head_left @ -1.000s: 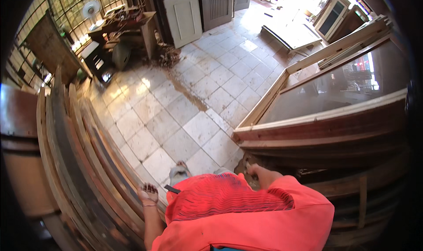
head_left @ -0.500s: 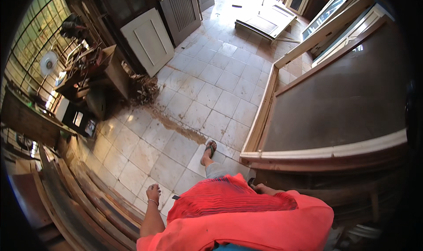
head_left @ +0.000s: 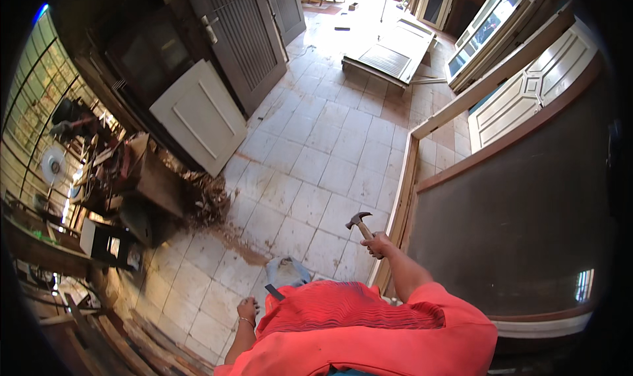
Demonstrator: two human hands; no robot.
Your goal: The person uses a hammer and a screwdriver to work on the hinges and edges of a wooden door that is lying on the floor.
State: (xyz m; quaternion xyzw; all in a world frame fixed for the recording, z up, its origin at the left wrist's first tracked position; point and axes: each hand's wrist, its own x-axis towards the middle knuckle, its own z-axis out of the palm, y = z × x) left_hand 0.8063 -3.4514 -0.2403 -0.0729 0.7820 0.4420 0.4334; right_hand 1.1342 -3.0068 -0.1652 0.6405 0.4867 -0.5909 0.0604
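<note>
Grips a claw hammer (head_left: 364,229) in the right hand (head_left: 378,245), just left of the large dark framed panel (head_left: 501,204). Wraps the right fingers fully round the wooden handle, in a firm fist near its lower end. Points the metal head up and away from the body, over the tiled floor (head_left: 300,178). Stretches the right forearm forward beside the near left part of the framed panel, out of a red sleeve (head_left: 455,310).

Holds the left hand (head_left: 247,308) lower, well left of the framed panel, beside the red shirt (head_left: 356,310), with loose, half-bent fingers. Cannot tell of anything inside the left palm. Wears 1 thin bracelet (head_left: 246,321) on the left wrist.

Has wooden planks (head_left: 125,346) far left of the framed panel, close to the body. Farther ahead, still left of the framed panel, has a cluttered wooden desk (head_left: 155,181), a heap of brown debris (head_left: 211,198), a white board (head_left: 201,115) propped upright and 2 dark slatted doors (head_left: 241,39). Beyond the framed panel, to its left, has a pale flat-laid door (head_left: 392,49); just behind its far edge, a white panelled door (head_left: 537,86).
</note>
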